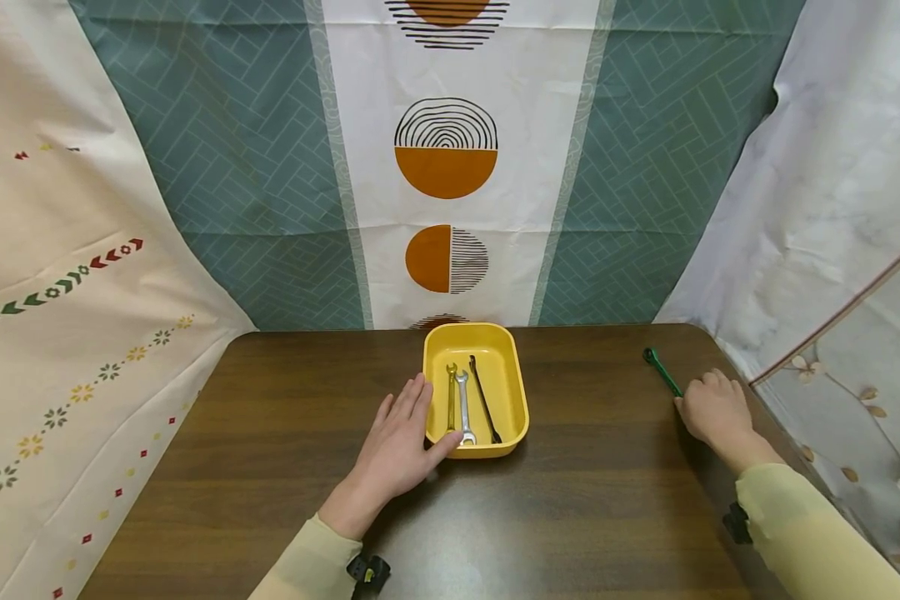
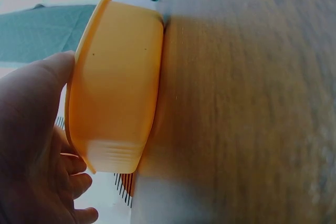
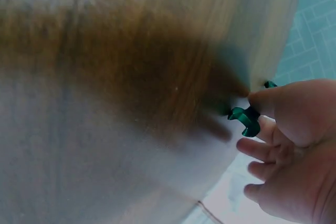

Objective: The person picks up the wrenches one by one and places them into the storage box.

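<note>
At the middle of the table stands a yellow plastic tray (image 1: 521, 392) holding a gold wrench (image 1: 452, 400), a silver wrench (image 1: 464, 408) and a black wrench (image 1: 483, 400). My left hand (image 1: 399, 450) rests against its near left side, fingers extended and thumb over the near rim. From the left wrist, the tray's outer wall (image 2: 118, 77) fills much of the view. Far to the right, my right hand (image 1: 716, 408) pinches a green wrench (image 1: 663, 372) between thumb and fingers. Its open-ended jaw (image 3: 245, 120) shows beside the thumb in the right wrist view; the middle of the wrench is hidden.
The dark wooden table (image 1: 270, 433) meets a patterned green-and-white cloth (image 1: 270, 208) at its back edge. A cream cloth (image 1: 67, 333) hangs on the left and a white floral one (image 1: 832, 208) on the right, close to the right hand.
</note>
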Motion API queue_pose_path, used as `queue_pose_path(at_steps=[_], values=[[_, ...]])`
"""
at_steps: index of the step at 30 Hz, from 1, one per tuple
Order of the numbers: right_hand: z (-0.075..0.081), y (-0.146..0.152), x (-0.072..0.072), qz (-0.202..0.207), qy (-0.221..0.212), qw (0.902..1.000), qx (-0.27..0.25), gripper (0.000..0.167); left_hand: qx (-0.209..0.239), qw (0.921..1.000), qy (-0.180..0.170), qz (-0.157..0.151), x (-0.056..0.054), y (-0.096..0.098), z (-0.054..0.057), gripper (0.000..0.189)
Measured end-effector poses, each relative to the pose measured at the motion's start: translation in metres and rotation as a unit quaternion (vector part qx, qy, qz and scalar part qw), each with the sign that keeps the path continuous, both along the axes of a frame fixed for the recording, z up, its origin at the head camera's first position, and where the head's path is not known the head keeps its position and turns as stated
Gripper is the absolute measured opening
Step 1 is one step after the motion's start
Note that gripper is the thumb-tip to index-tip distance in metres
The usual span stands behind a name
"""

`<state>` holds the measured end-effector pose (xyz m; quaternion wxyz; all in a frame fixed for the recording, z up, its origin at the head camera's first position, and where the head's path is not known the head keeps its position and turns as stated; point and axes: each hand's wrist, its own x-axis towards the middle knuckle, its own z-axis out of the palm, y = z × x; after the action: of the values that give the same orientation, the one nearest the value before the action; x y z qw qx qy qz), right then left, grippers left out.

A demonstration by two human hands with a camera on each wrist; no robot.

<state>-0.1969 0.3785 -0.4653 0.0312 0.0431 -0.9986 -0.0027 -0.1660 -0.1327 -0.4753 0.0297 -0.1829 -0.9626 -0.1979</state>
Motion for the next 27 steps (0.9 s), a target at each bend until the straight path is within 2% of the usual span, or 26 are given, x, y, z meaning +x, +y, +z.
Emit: queue_pose_path(at_steps=[6, 12, 17, 27], values=[[-0.005, -0.006, 0.001, 0.006, 0.034, 0.9993, -0.013, 0.029, -0.003, 1.0000, 0.001, 0.001, 0.000, 0.000, 0.000, 0.100], [-0.005, -0.014, 0.002, 0.012, 0.026, 0.9993, -0.023, 0.028, -0.007, 1.0000, 0.000, 0.000, 0.000, 0.001, 0.000, 0.101], [-0.003, -0.025, 0.003, 0.020, 0.038, 0.9982, -0.041, 0.025, -0.006, 1.0000, -0.005, 0.002, 0.001, 0.001, 0.001, 0.102], [0.002, -0.047, -0.002, 0.031, 0.022, 0.9964, -0.076, 0.022, -0.005, 1.0000, 0.002, -0.001, -0.001, 0.000, -0.001, 0.101]])
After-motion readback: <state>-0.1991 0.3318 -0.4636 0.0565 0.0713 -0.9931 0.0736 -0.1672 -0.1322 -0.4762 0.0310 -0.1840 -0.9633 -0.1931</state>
